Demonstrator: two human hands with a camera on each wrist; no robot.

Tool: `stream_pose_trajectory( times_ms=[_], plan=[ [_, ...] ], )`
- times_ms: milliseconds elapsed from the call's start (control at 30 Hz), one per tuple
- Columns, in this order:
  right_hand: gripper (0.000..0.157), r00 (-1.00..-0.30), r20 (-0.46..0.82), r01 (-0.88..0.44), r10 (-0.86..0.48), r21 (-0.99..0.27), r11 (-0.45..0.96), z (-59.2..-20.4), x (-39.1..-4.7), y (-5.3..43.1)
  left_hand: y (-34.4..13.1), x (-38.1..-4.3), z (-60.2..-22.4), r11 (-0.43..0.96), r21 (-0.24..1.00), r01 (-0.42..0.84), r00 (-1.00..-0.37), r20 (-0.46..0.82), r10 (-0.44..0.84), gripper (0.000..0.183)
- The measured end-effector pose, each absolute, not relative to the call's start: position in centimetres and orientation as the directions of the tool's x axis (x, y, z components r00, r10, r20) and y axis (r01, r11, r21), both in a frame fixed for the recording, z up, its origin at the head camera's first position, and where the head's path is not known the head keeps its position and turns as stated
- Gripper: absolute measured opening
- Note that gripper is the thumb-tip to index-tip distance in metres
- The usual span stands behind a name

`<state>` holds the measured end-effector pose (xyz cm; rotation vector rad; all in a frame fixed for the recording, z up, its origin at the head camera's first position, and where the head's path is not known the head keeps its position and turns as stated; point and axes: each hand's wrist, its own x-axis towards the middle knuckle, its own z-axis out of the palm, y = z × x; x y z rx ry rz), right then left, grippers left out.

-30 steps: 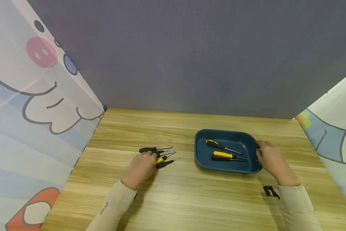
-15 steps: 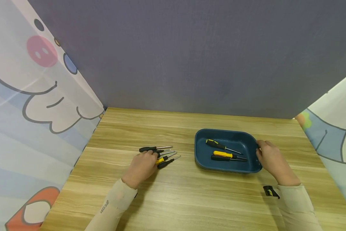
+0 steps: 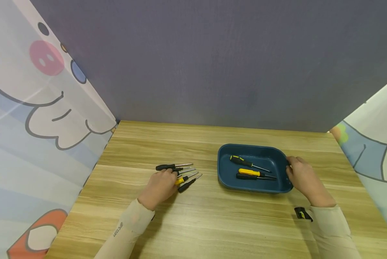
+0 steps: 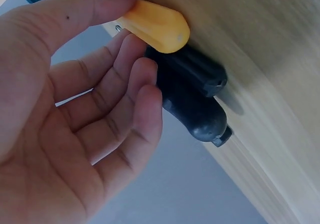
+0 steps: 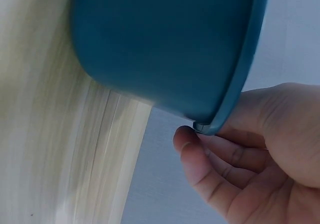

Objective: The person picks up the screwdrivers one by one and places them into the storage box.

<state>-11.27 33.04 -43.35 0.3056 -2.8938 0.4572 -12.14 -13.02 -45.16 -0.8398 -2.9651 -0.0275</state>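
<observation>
In the head view my left hand is over a small cluster of screwdrivers on the table. Its thumb and index finger pinch the handle of a yellow screwdriver, while black handles lie close to the other fingertips. A black screwdriver lies at the near side of the cluster, and another black screwdriver at its far side. My right hand grips the right end of a blue plastic bin by its rim, as the right wrist view also shows.
Inside the bin lie a black-and-green screwdriver, a yellow-handled screwdriver and a black screwdriver. The wooden table meets a grey panel at the back. Cartoon-printed curtains hang at both sides.
The yellow screwdriver and my left hand have shifted slightly right. The nearest black screwdriver has turned, its handle now a little closer to me. My right hand and the bin have stayed put.
</observation>
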Motion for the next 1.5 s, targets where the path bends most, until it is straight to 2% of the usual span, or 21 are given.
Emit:
stream_pose_trajectory(
  times_ms=[133, 333, 600, 900, 1133, 1300, 1500],
  plan=[
    [0.028, -0.965, 0.202, -0.223, -0.169, -0.281, 0.933, -43.3, -11.3, 33.1, -13.0, -12.3, -44.9, 0.85, 0.014, 0.526, -0.85, 0.04, 0.525, 0.02],
    [0.029, -0.969, 0.183, -0.212, -0.164, -0.282, 0.936, -43.2, -11.4, 33.2, -12.7, -13.2, -43.2, 0.826, 0.02, 0.563, -0.825, 0.066, 0.561, 0.029],
    [0.029, -0.964, 0.206, -0.224, -0.169, -0.281, 0.933, -43.2, -11.3, 33.2, -10.9, -14.9, -39.5, 0.77, 0.011, 0.638, -0.77, 0.052, 0.636, 0.019],
    [0.027, -0.957, 0.231, -0.241, -0.178, -0.282, 0.929, -43.1, -11.3, 33.3, -5.7, -17.2, -35.7, 0.693, 0.005, 0.721, -0.693, 0.031, 0.721, 0.011],
    [0.027, -0.952, 0.25, -0.244, -0.176, -0.277, 0.929, -43.2, -11.4, 33.2, -0.9, -18.6, -35.4, 0.662, 0.037, 0.748, -0.658, -0.078, 0.748, 0.019],
    [0.027, -0.954, 0.245, -0.243, -0.175, -0.283, 0.928, -43.2, -11.4, 33.1, 1.8, -19.4, -35.1, 0.639, 0.108, 0.762, -0.629, -0.109, 0.769, 0.012],
    [0.028, -0.957, 0.237, -0.234, -0.168, -0.289, 0.928, -43.1, -11.5, 33.1, 4.9, -20.4, -35.1, 0.619, 0.104, 0.779, -0.605, -0.137, 0.785, 0.012]
  ],
)
